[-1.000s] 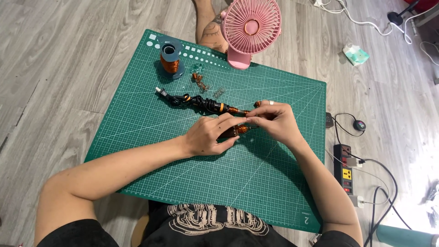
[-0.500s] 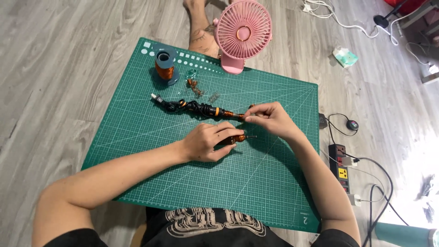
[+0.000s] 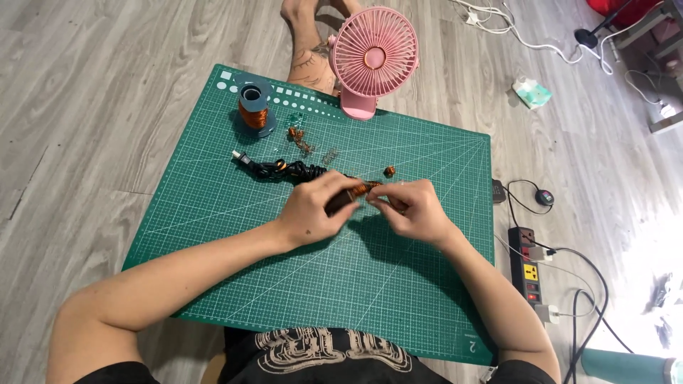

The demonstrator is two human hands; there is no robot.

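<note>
Both hands meet over the middle of the green mat [image 3: 213, 235]. Left hand [image 3: 313, 210] is curled around a dark rod-like tool [image 3: 341, 201] with copper wire wound at its tip; the tool sits just right of mat centre, lifted slightly or resting, cannot tell which. Right hand [image 3: 413, 210] is pinched narrow at the coppery tip, fingertips touching the winding [image 3: 368, 188].

A black cord [image 3: 277, 169] runs from the tool toward the mat's upper left, bundled in loops with 1 plug end showing.

Handling, as a judgement: tool looks light and stiff, best gripped on the dark body, as the left hand does. The copper wire looks thin, springy and easy to kink or snap, so it wants a fingertip pinch close to the coil. The cord is soft and may drag.

Counts on the mat: 1 spool [image 3: 254, 108] of copper wire near the top left corner, 1 small copper coil [image 3: 389, 171] just above the hands, 3 or so tiny wire scraps [image 3: 299, 139] between spool and hands, too small to count exactly. 1 pink fan [image 3: 373, 57] stands at the mat's top edge. Off the mat's right edge: 1 power strip [image 3: 528, 267] with cables, 1 small black device [image 3: 544, 198]. 2 hands, 1 person.
</note>
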